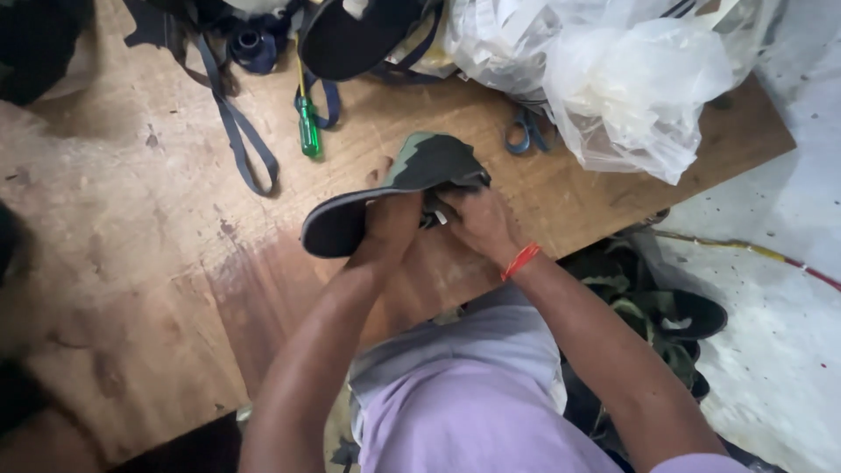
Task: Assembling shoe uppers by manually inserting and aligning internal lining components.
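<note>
1. Nearest the lens: lilac shirt filling the bottom middle, both bare forearms reaching forward from it.
2. Beyond that, worn wooden board as work surface, stained and scuffed, spanning most of the view.
3. Heaped at the board's far right corner: crumpled clear plastic bags.
4. Piled on the floor at right, below the board's edge: more camouflage footwear, partly hidden by the right arm.
5. Held over the board's near middle: camouflage shoe upper with a dark sole, tilted, sole end pointing left, fabric end raised toward the far side.
6. Trailing across the far left of the board: dark webbing straps.
7. Left hand closed around the sole's near edge.
8. Right hand clenched on the camouflage fabric, red thread band at the wrist.
9. Lying near the far edge: green-handled screwdriver, pointing away.
10. Just beside the bags: blue-handled scissors.
</note>
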